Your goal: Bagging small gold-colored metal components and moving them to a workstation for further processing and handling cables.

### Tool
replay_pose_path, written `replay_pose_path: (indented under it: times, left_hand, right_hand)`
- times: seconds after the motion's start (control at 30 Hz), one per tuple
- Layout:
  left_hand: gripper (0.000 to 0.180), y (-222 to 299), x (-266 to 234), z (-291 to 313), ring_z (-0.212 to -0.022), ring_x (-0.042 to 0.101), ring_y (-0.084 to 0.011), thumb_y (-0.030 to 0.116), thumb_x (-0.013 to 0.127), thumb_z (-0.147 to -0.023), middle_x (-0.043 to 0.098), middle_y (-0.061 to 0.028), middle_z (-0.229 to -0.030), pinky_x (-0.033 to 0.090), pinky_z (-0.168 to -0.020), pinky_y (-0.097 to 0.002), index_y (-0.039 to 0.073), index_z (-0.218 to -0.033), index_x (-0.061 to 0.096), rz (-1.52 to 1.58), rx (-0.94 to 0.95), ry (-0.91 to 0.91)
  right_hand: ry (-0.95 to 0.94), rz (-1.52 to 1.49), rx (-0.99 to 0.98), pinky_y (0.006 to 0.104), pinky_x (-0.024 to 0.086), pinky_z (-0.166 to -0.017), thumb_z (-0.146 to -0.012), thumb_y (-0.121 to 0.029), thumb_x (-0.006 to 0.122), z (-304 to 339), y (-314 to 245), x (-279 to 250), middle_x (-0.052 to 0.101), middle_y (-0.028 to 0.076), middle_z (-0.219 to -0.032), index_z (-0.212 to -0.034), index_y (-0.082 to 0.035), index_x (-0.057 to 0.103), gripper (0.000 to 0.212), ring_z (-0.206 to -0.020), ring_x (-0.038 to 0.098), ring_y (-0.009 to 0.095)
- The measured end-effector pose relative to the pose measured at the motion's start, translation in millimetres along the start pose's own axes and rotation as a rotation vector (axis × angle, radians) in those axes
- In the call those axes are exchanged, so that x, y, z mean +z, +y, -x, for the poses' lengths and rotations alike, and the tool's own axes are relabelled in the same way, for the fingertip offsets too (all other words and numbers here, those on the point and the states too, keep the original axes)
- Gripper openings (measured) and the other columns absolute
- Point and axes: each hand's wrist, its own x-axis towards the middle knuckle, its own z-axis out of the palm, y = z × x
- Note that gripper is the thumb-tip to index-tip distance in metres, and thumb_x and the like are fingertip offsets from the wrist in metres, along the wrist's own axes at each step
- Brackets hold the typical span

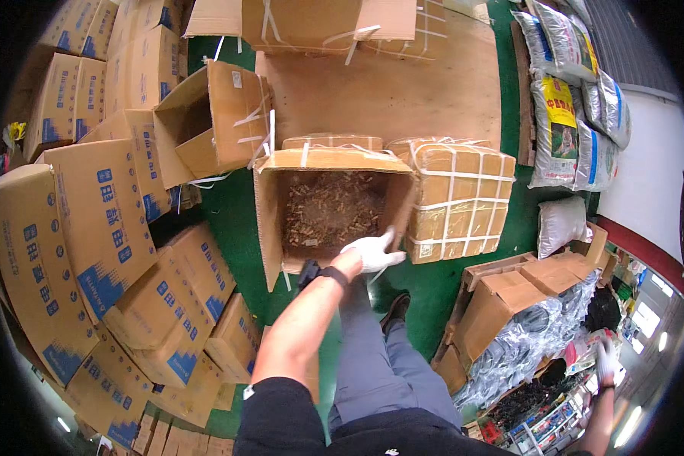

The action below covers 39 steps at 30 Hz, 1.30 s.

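My left hand [374, 253], in a white glove, is at the near right corner of an open cardboard box [270, 228]. Its thumb and fingers are spread apart, and whether they press on the rim I cannot tell. Many small brown pieces [330, 209] lie loose on the bottom of this box; their kind is too small to make out. Out to the far right, my right hand [605, 359], also gloved in white, is raised away from the box. Its fingers look stretched out with nothing visible in them.
A strapped carton [460, 201] stands right beside the open box. Stacked printed cartons [99, 228] fill the left side, with another open box [232, 114] tilted nearby. Filled sacks [558, 129] are piled at the far right. Plastic-wrapped goods [524, 334] sit nearer, beside my legs.
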Motion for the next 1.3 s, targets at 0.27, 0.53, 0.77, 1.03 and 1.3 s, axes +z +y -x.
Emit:
replay_pose_path:
  times: [0.27, 0.53, 0.77, 1.03, 1.3]
  left_hand:
    - [0.083, -29.2, 27.7, -19.0, -0.138, 0.051, -0.0396, 0.055, 0.049, -0.099, 0.049, -0.0280, -0.151, 0.039, -0.117, -0.0389, 0.001, -0.160, 0.029, 0.376, 0.111, 0.078]
    - [0.045, -130.0, -43.4, -54.7, -0.118, 0.067, -0.0350, 0.039, 0.052, -0.097, 0.069, -0.0170, -0.131, 0.054, -0.096, -0.0451, 0.006, -0.120, 0.073, 0.216, -0.568, 0.420]
    - [0.054, -92.1, 66.1, -138.1, -0.111, 0.069, -0.0375, 0.049, 0.043, -0.099, 0.070, -0.0199, -0.123, 0.055, -0.092, -0.0493, 0.007, -0.112, 0.075, 0.283, -0.368, 0.263]
    - [0.066, -48.3, 52.1, -93.0, -0.130, 0.057, -0.0381, 0.043, 0.049, -0.102, 0.055, -0.0246, -0.147, 0.042, -0.114, -0.0412, 0.004, -0.155, 0.040, 0.044, 0.157, -0.063]
    - [0.041, -128.3, -15.9, -67.5, -0.112, 0.069, -0.0386, 0.029, 0.048, -0.101, 0.074, -0.0194, -0.118, 0.055, -0.093, -0.0494, 0.006, -0.130, 0.066, 0.203, -0.573, 0.733]
  right_hand:
    - [-0.574, -0.035, -0.806, 0.0389, 0.052, -0.098, -0.100, -0.027, 0.061, 9.7, -353.8, 359.2, 0.069, 0.017, -0.117, -0.124, -0.003, 0.066, 0.034, -0.111, 0.067, 0.031]
    - [-0.582, -0.343, -0.571, 0.0378, 0.052, -0.103, -0.099, -0.024, 0.066, 36.5, -345.0, 487.0, 0.068, 0.018, -0.125, -0.137, -0.003, 0.058, 0.044, -0.116, 0.067, 0.029]
    - [-0.388, -0.245, -0.852, 0.0386, 0.055, -0.094, -0.094, -0.011, 0.067, 14.8, -359.8, 468.9, 0.070, 0.018, -0.112, -0.121, -0.004, 0.067, 0.027, -0.107, 0.070, 0.033]
    - [-0.454, -0.696, -0.415, 0.0385, 0.038, -0.118, -0.103, -0.014, 0.059, -33.4, -366.1, 502.6, 0.052, 0.019, -0.150, -0.152, 0.001, 0.041, 0.055, -0.138, 0.050, 0.026]
    - [-0.572, -0.755, -0.324, 0.0427, 0.021, -0.127, -0.106, -0.024, 0.056, -46.0, -354.6, 516.6, 0.020, 0.022, -0.169, -0.163, 0.000, 0.015, 0.074, -0.156, 0.021, 0.033]
